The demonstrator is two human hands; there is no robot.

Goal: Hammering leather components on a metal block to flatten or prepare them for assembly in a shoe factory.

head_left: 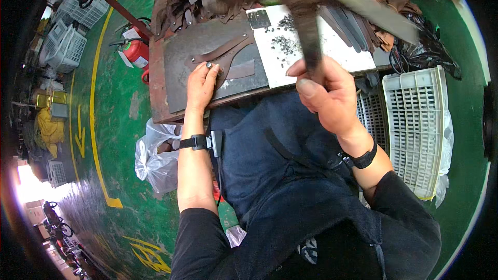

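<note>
My right hand (pixel 329 93) is wrapped round the handle of a hammer (pixel 305 31), raised over the bench. The hammer's head is large in view and smeared by motion. On the bench my left hand (pixel 202 87) pinches a short upright metal punch (pixel 209 65), seen mostly from its round top end. That punch stands at a brown leather strap piece (pixel 233 56), which has metal studs near its ends. Beside the strap lies a flat grey-brown rectangular strip (pixel 241 69). All of these rest on a dark working slab (pixel 179 85).
A white sheet (pixel 270 70) carries scattered small black studs (pixel 284 41) and a dark square block (pixel 259 19). Leather pieces (pixel 194 2) heap at the back; dark strips (pixel 345 26) lie right. White crates (pixel 415 129) stand right, a plastic bag (pixel 155 158) and fire extinguisher (pixel 136 52) left.
</note>
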